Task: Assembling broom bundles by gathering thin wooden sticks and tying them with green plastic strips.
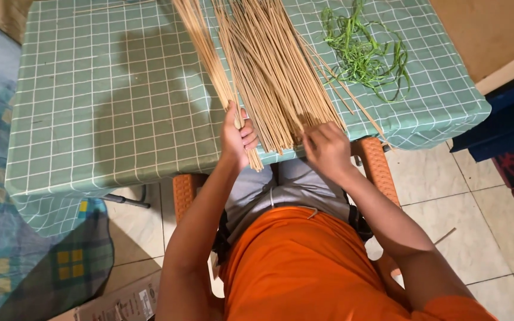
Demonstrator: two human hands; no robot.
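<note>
The left hand (237,139) has its grip closed round a thin bundle of sticks (209,59). The right hand (327,148) rests, fingers curled, on the near ends of the larger stick pile (272,71), clasping nothing that I can tell. Both lots run lengthwise away across the tabletop (108,107). Farther off, right, lie green strips (364,53). No containers show.

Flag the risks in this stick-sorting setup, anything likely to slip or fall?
1. The big stick pile overhangs the table's near edge, so the right hand picking at its ends could probably drag sticks off.
2. The left hand grips a thin bundle near its bottom only; it may splay.
3. Green strips lie loose near the sticks and could tangle.
</note>
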